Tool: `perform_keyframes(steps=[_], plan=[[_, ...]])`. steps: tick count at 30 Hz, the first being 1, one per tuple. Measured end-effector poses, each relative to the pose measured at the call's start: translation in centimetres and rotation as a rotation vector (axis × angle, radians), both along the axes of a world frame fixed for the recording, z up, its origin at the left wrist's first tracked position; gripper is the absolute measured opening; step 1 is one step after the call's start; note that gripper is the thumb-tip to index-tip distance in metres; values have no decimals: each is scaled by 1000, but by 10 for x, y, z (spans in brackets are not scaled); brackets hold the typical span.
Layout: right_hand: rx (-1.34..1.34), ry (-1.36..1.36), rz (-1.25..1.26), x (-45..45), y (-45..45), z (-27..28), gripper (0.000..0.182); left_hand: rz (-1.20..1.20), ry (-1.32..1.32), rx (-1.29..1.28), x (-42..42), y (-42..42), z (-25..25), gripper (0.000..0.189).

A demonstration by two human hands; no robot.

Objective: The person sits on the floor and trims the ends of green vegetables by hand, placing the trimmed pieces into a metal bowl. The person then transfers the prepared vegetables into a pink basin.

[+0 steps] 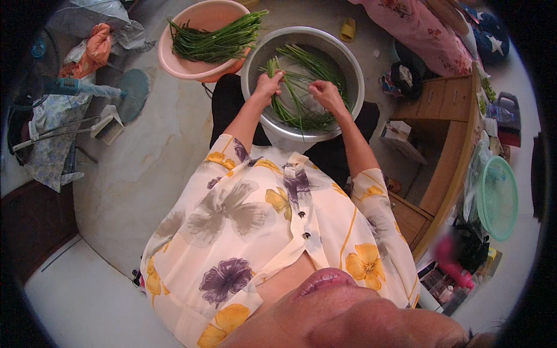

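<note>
My left hand (269, 85) grips a small bunch of long green garlic chives (283, 108), its pale cut ends sticking up past my thumb. The leaves hang down and curve into a wide metal basin (354, 56) between my knees. Over the basin's right half is my right hand (325, 93), fingers curled together; whether a thin stalk is pinched in them cannot be made out. More loose chives (311, 61) lie along the far side inside the basin. At the upper left, a pink plastic basin (167, 61) holds a thick, aligned pile of chives (213, 39).
A fan (132, 95) with a round base and a long-handled dustpan (109, 124) are on the left. At right stands a wooden desk (452, 143) with a green plastic basket (498, 198) on top. A yellow slipper (347, 29) lies beyond the metal basin.
</note>
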State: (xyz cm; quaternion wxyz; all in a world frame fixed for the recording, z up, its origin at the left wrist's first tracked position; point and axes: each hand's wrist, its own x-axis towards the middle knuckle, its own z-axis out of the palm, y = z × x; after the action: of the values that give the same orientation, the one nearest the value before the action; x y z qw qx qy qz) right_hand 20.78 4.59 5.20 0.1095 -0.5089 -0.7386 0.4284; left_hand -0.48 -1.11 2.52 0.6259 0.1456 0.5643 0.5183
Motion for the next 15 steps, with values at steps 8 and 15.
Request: perform_keyframes(steps=[8, 15], plan=[[-281, 394, -26, -49, 0, 3, 25, -48, -134, 142, 1, -1, 19, 18], [-125, 345, 32, -46, 2, -2, 25, 4, 4, 164, 7, -6, 27, 21]])
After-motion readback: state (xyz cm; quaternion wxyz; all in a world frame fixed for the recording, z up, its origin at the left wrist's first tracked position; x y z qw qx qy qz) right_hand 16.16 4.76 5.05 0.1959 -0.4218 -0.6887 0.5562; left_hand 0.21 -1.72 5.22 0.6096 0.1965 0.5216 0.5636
